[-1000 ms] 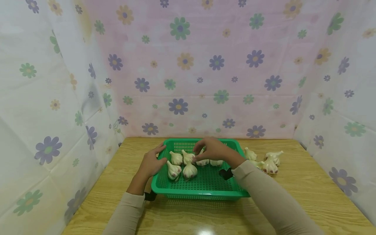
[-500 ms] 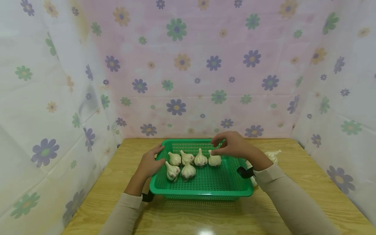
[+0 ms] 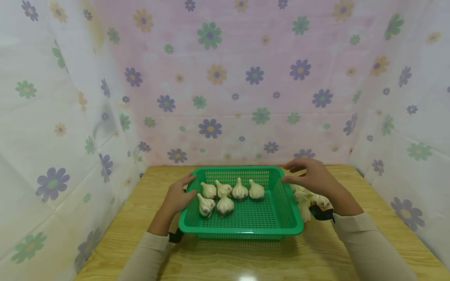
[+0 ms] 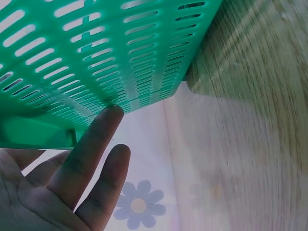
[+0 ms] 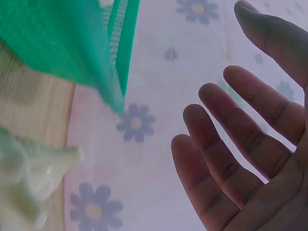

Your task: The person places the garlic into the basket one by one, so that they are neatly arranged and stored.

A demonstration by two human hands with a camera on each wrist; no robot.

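Several garlic bulbs (image 3: 240, 189) sit in the left and back part of a green perforated basket (image 3: 241, 231). My left hand (image 3: 177, 198) rests at the basket's left rim, thumb over the edge. In the left wrist view its fingers (image 4: 103, 130) are fairly straight, one touching the outer wall. My right hand (image 3: 314, 178) hovers just beyond the basket's right rim, above more garlic bulbs (image 3: 303, 201) lying on the table. Nothing is in its spread fingers (image 5: 250, 130), seen in the right wrist view. The arm and hand partly hide those bulbs.
The basket stands on a wood-grain table (image 3: 218, 259). Flower-print cloth (image 3: 232, 97) hangs at the back and on both sides. Black straps (image 3: 321, 214) sit at the wrists.
My right hand has moved right, from over the bulbs inside the basket to above the loose bulbs outside it, uncovering the back row. The left hand has stayed at the rim.
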